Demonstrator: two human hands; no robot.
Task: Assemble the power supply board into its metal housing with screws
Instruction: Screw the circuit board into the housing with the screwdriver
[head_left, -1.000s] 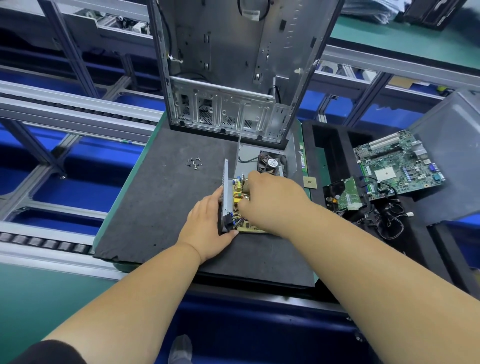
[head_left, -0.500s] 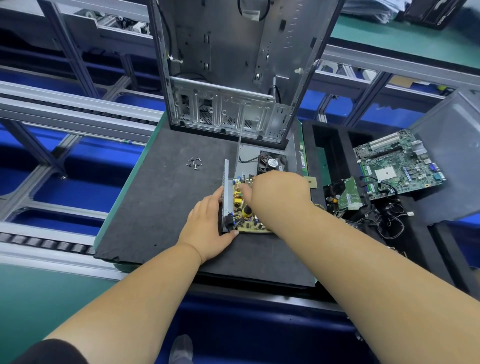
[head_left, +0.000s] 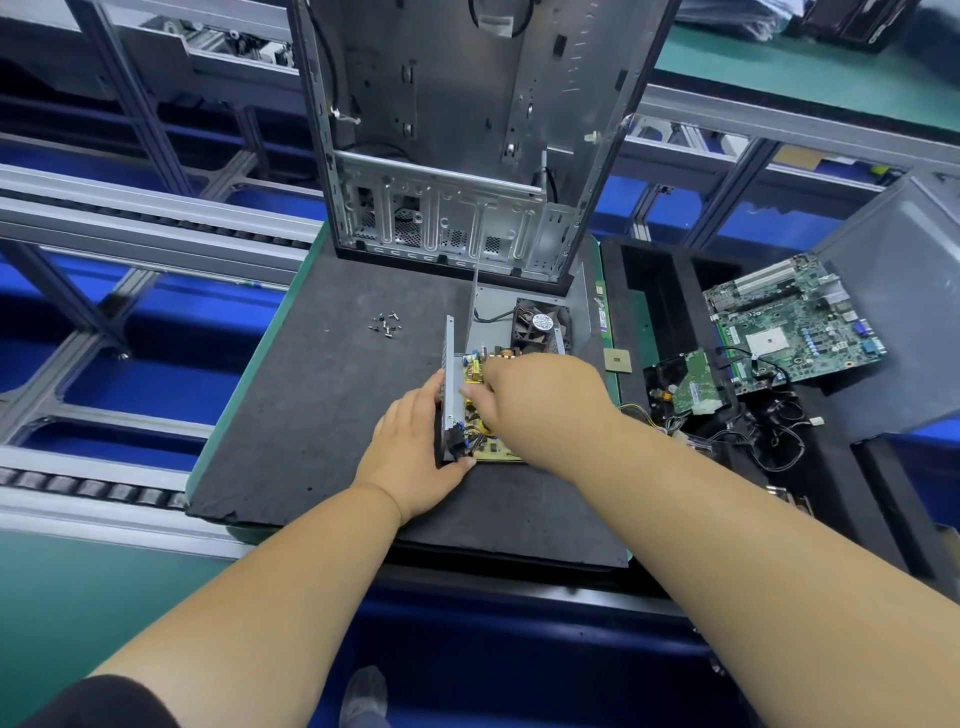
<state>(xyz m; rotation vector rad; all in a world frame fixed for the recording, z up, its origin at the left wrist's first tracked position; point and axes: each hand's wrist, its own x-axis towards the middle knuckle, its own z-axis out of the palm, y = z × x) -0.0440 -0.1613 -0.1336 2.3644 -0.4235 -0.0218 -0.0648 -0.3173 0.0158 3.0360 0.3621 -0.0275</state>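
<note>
The yellow power supply board (head_left: 485, 439) lies inside its grey metal housing (head_left: 448, 358) on the dark foam mat (head_left: 311, 415). A black fan (head_left: 540, 327) sits at the housing's far end. My left hand (head_left: 410, 447) holds the housing's upright left wall, thumb at the near corner. My right hand (head_left: 540, 400) reaches over the board, fingers curled down onto its parts; what the fingertips hold is hidden. A small heap of loose screws (head_left: 385, 325) lies on the mat to the left.
An open computer case (head_left: 447, 156) stands upright at the mat's far edge. To the right, a black tray (head_left: 654, 291) holds a green motherboard (head_left: 795, 322), a hard drive (head_left: 685, 384) and loose cables. A conveyor rail (head_left: 130, 218) runs on the left.
My right hand shifted right and away over the board, then came back slightly toward the housing's left wall. The left hand stayed on the housing.
</note>
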